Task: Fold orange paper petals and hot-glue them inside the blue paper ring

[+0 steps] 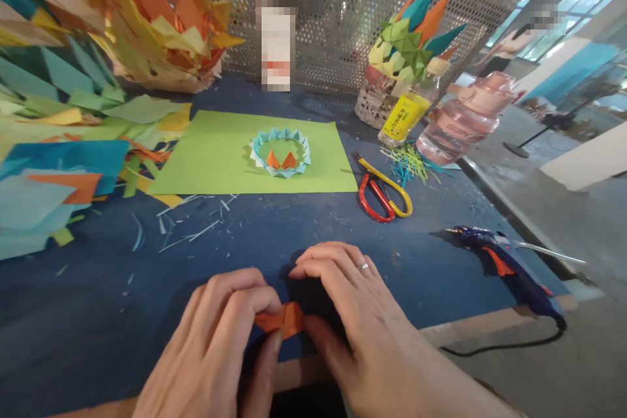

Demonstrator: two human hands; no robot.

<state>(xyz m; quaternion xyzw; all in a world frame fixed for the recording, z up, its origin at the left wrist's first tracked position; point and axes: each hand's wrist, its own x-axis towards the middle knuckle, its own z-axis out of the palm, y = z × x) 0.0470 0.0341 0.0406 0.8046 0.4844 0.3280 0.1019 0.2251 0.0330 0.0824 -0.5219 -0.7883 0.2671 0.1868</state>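
Observation:
A small folded piece of orange paper (292,320) is low in the head view, near the table's front edge. My left hand (215,326) pinches its left part between thumb and fingers. The thumb of my right hand (347,294) meets the paper's right end, while its curved fingers stay spread away from the thumb, above the table. Beyond my hands, a ring of folded light-blue paper (306,155) with two orange points lies on a green sheet (210,150). Scissors (385,192) with one red and one yellow handle rest right of the sheet.
A blue glue gun (509,261) lies at the right edge, its cord hanging off. Behind are a pink water bottle (465,114), a yellow-labelled bottle (404,114) and paper shreds (409,162). Coloured papers (39,202) and a large paper model (166,46) crowd the left.

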